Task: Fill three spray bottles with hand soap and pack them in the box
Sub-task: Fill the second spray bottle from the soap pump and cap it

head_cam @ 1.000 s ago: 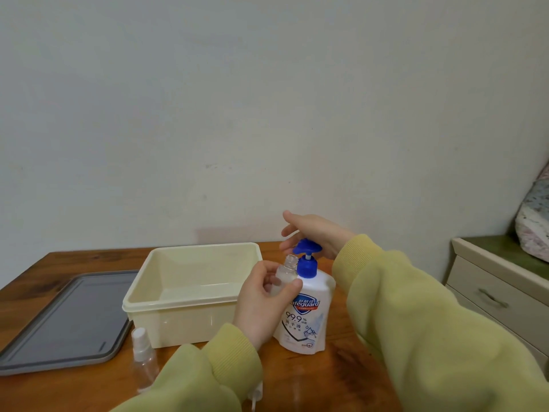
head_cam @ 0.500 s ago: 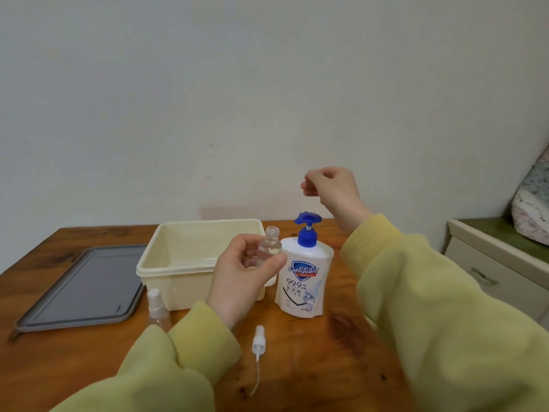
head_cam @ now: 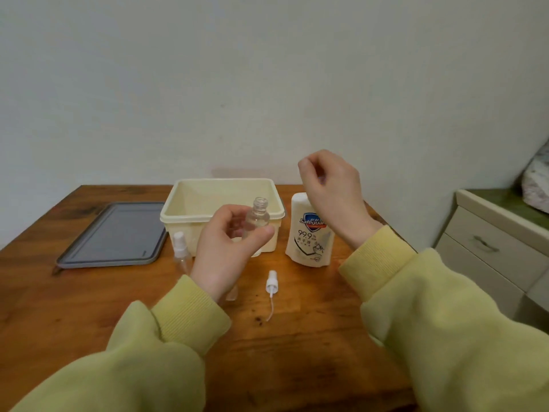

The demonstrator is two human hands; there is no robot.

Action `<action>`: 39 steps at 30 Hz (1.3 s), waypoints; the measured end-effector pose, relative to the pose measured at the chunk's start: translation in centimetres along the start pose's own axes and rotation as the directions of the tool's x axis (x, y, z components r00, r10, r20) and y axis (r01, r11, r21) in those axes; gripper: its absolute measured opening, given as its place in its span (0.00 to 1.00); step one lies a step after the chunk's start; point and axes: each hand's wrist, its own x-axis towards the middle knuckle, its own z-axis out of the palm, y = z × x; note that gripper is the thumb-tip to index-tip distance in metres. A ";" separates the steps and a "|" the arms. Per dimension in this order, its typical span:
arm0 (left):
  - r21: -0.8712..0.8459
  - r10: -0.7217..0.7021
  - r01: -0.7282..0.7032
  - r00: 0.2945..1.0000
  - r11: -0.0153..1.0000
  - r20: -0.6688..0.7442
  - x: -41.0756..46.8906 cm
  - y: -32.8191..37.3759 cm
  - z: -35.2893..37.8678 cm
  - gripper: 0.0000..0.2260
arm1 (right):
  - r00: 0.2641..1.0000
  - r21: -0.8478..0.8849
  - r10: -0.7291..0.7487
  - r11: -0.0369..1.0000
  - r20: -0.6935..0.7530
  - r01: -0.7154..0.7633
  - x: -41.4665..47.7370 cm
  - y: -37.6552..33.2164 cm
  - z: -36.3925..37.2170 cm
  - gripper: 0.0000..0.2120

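The left hand [head_cam: 225,248] is gripping the small clear uncapped spray bottle [head_cam: 258,217]. At its three o'clock the curled right hand [head_cam: 331,191] (I cannot tell if it holds anything) is lifting off the white plastic soap bottle [head_cam: 310,236], so pumping is pausing.

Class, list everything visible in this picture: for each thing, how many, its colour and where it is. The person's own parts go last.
table: one, brown wood, under everything
box: one, cream, open, back centre of table
lid: one, grey, flat on table, left of box
soap bottle: one, white, right of box, top hidden behind right hand
open spray bottle: one, clear, in left hand
capped spray bottle: one, clear with white cap, standing left of left hand
spray head: one, white, lying on table with its tube
drawer cabinet: one, cream with green top, far right
sleeves: two, yellow-green
left hand: one, grips open spray bottle
right hand: one, fingers curled, above soap bottle
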 end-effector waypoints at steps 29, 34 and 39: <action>0.055 -0.014 0.014 1.000 0.998 -0.010 0.3 -1.8 -1.7 0.15 | 0.460 -0.228 0.470 0.843 0.753 -0.488 -1.9 3.1 6.0 0.11; 0.047 -0.007 0.007 1.000 0.999 0.002 0.2 -2.0 -1.7 0.14 | 0.800 0.266 0.256 0.851 0.543 -0.452 0.4 -0.4 2.0 0.09; 0.037 -0.015 0.015 1.000 0.999 0.007 -0.1 -1.9 -1.7 0.13 | 0.938 0.520 0.068 0.818 0.340 -0.248 1.0 -3.0 0.2 0.06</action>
